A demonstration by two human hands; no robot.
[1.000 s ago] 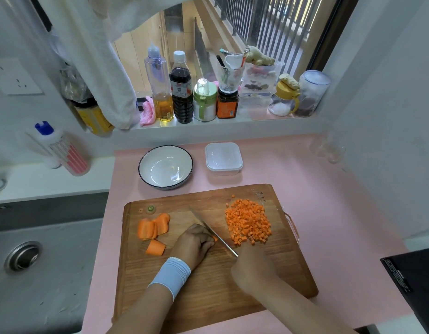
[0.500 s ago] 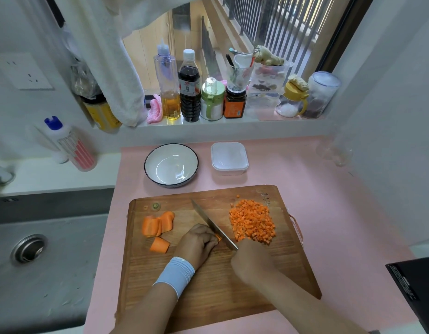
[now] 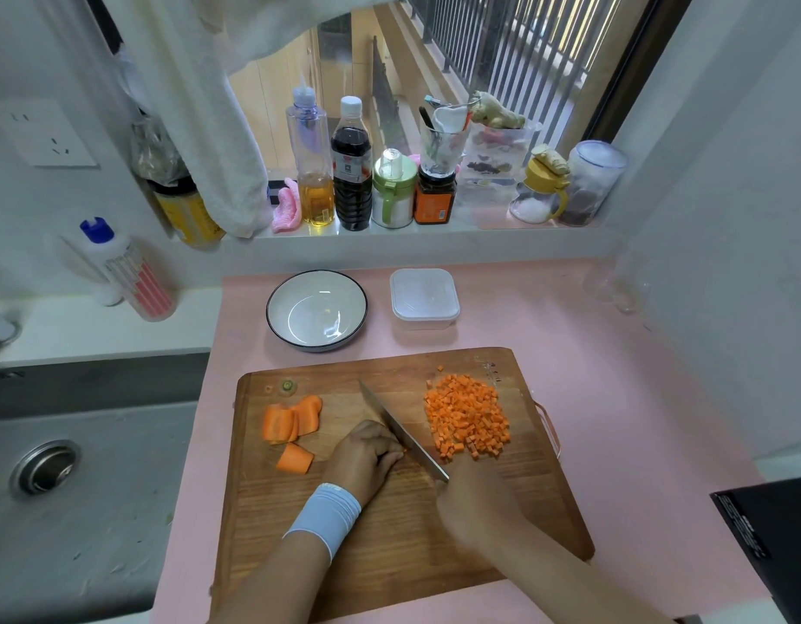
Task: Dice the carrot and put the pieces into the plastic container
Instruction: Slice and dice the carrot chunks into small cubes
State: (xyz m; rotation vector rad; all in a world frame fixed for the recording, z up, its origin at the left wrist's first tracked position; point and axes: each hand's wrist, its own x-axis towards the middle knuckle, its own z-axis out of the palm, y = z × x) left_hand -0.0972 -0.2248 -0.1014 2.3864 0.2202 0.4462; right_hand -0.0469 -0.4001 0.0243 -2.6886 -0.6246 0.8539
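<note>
Several uncut carrot chunks (image 3: pixel 290 423) lie at the left of the cutting board (image 3: pixel 389 556), and a heap of diced pieces (image 3: pixel 466 416) sits just right of the knife (image 3: pixel 396 423). Your right hand (image 3: pixel 473 499) is clenched round the knife's handle. Your left hand (image 3: pixel 367 457) curls over the carrot piece (image 3: pixel 405 450) under the blade, which is almost wholly hidden. Raw carrot is probably stiff and slick on its cut faces, so pin it flat side down with fingertips tucked. The dice look light and loose, so scoop rather than pinch them into the plastic container (image 3: pixel 425 299) beyond the board on the desk (image 3: pixel 615 398).

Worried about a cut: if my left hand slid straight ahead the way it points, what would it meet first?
Likely the knife, whose blade crosses just ahead of the left hand; diced carrot lies beyond.
</note>
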